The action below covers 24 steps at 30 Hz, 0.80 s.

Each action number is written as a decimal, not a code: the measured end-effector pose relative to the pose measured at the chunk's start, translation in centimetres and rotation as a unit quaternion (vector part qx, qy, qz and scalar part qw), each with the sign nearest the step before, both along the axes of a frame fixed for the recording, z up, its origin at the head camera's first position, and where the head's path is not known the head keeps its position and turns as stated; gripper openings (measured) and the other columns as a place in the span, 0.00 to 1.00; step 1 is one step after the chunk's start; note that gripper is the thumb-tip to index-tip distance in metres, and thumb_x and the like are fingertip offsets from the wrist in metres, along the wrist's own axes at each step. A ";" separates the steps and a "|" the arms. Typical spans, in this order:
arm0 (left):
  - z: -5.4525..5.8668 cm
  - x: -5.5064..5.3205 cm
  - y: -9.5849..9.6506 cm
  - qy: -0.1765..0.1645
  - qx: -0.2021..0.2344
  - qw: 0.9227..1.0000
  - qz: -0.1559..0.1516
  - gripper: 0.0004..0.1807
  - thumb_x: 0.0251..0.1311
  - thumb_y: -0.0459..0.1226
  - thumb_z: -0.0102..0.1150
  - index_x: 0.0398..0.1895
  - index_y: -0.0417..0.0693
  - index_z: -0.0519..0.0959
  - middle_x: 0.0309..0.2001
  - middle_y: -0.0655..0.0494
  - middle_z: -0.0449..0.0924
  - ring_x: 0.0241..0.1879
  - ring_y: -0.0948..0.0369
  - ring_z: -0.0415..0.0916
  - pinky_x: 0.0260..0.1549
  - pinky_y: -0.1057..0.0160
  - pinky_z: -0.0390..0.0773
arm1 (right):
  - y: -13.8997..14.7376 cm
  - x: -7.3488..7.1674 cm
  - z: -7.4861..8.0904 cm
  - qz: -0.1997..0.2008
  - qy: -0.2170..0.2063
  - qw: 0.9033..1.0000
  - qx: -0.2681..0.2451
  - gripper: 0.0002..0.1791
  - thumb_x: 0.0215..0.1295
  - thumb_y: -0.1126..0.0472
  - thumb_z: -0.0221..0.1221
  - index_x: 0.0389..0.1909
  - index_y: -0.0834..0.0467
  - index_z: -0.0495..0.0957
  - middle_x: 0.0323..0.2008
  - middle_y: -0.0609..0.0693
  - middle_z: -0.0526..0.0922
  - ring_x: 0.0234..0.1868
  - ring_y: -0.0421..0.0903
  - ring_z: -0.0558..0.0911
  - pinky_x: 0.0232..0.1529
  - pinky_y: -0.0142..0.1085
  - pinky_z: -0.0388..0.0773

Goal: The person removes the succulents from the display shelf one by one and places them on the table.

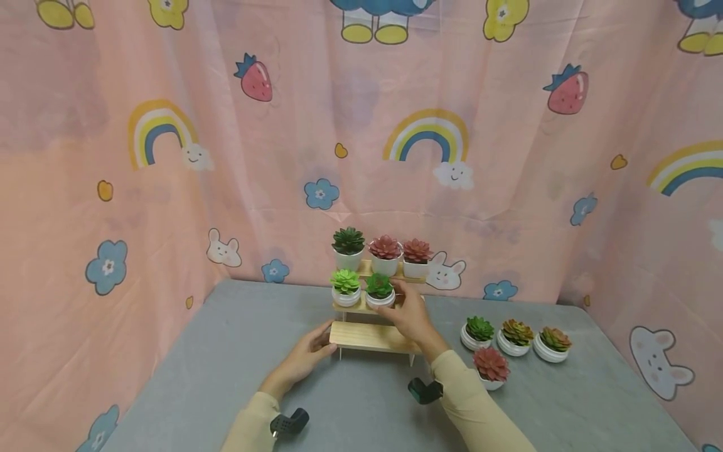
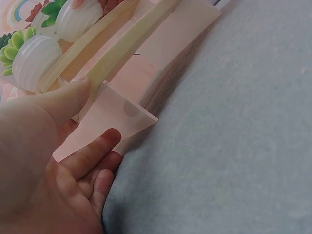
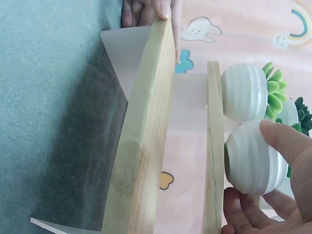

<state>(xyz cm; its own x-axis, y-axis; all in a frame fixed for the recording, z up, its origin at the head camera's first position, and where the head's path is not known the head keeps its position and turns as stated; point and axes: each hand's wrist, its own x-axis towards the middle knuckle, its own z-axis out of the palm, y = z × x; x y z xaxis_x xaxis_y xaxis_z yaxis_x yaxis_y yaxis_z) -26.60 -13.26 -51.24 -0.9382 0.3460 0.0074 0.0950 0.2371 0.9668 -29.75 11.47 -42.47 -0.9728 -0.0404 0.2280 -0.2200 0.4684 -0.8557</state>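
Observation:
A three-step wooden display stand point(image 1: 373, 337) with translucent side panels stands on the table. My right hand point(image 1: 409, 309) holds a white ribbed pot with a dark-green succulent point(image 1: 380, 286) at the middle step, thumb on one side of the pot and fingers on the other. In the right wrist view this pot point(image 3: 253, 158) tilts slightly beside the step. A light-green potted succulent point(image 1: 346, 287) sits left of it. At the bottom step's left end, my left hand point(image 1: 302, 359) grips the stand, its thumb on the board's end and fingers by the side panel point(image 2: 114, 114).
The top step bears a dark-green potted succulent point(image 1: 348, 248) and two reddish ones point(image 1: 385, 254). To the right on the grey table point(image 1: 248, 351) are several more potted succulents, including a red one point(image 1: 491, 367). A pink patterned curtain point(image 1: 361, 94) hangs behind.

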 end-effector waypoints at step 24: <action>-0.6 -0.2 -0.2 0.016 -0.004 1.000 -0.011 0.39 0.73 0.46 0.56 0.80 0.42 0.54 0.69 0.33 0.70 0.67 0.41 0.71 0.66 0.40 0.71 | 3.6 4.6 0.6 0.032 0.033 0.999 0.003 0.37 0.59 0.64 0.71 0.69 0.64 0.70 0.63 0.63 0.78 0.58 0.59 0.80 0.64 0.59 0.73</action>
